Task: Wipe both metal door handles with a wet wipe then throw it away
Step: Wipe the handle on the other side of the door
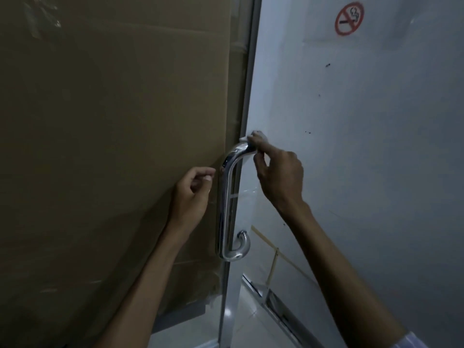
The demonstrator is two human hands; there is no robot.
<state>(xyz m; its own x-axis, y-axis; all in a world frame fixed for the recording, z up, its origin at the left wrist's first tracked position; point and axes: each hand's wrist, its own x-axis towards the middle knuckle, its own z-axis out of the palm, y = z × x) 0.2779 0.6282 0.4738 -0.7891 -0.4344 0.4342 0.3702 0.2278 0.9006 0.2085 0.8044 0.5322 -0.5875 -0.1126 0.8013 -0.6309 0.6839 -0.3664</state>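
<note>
Right hand (276, 177) pinched the wipe (256, 136) onto the handle (227, 197) at its top bend. Left hand (193, 194) loosely curled, empty, just beside. Wipe likely limp, damp; chrome slick, rigid: wrap, squeeze.

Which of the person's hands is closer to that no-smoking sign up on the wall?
The right hand. It is at the top bend of the metal handle, below the no-smoking sign. The left hand is lower, on the handle's far side.
</note>
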